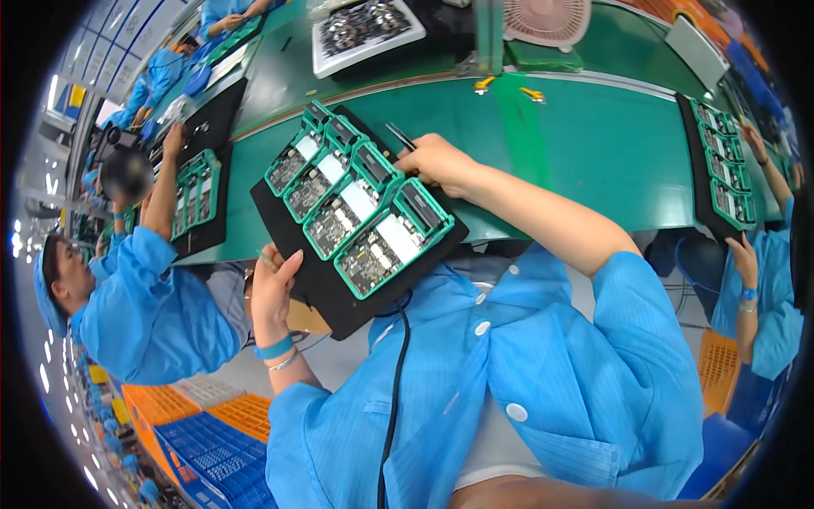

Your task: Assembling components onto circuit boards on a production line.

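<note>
In front of me a black mat (315,293) lies at a slant, its near end jutting past the table edge. It bears a green frame (362,295) of several joined sections, each with a circuit board (370,269) and white and dark parts. My left hand (275,284), a blue band on its wrist, is closed at the mat's left edge, the thumb on top. Beyond the frame's right side, my right hand (441,165) holds dark tweezers (398,136), tips pointing up and left. Its fingertips are partly hidden behind the frame.
The green table (593,161) carries a white tray (318,64) of metal parts, a pink fan (547,19) and yellow connectors (532,95). Co-workers sit at left (153,314) and right (767,297) with similar boards (725,170). Orange and blue crates (216,458) stand on the floor.
</note>
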Motion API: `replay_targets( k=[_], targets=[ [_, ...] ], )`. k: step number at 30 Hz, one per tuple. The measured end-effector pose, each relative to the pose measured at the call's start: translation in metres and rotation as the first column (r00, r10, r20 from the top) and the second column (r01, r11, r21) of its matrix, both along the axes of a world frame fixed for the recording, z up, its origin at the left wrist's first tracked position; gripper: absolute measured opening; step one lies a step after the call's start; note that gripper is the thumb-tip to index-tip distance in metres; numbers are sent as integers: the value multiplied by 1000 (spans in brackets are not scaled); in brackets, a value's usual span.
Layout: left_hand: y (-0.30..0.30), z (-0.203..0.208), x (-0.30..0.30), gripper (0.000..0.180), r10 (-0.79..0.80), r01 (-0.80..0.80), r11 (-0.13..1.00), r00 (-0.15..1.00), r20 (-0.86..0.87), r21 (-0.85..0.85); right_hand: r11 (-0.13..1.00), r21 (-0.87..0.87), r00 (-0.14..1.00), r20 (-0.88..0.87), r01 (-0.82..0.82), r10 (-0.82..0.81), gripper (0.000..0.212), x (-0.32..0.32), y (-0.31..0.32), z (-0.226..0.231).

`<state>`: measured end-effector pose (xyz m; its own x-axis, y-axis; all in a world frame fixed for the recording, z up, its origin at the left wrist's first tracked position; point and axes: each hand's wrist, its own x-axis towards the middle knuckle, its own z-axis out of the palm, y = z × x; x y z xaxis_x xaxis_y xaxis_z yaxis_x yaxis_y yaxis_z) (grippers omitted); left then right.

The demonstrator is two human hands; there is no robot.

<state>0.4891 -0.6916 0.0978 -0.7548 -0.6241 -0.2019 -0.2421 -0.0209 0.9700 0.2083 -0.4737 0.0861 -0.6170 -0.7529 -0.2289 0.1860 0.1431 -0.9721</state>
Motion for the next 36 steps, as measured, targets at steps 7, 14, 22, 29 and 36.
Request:
replay_targets(
  k=[7, 14, 22, 29, 36],
  targets=[
    [6, -8, -39, 37, -252, 249, 968, 958, -134, -37, 962, -16, 957, -100, 273, -273, 10, 44, 75, 0],
    [-126, 14, -42, 40, -545, 532, 830, 837, -41, -169, 848, -59, 835, -151, 527, -529, 11, 148, 2, 57],
    [-201, 39, -100, 44, -631, 687, 448, 696, 343, -572, 763, 22, 656, -527, 646, -540, 27, 130, -9, 26],
    [-193, 15, -198, 24, -552, 138, 448, 820, -152, -883, 780, -177, 396, -782, 600, -482, 22, 88, -38, 90],
    [-163, 1, -219, 15, -515, -66, 510, 776, -366, -858, 892, -5, 24, -1000, 451, -18, 14, 41, -89, 107]
  ],
)
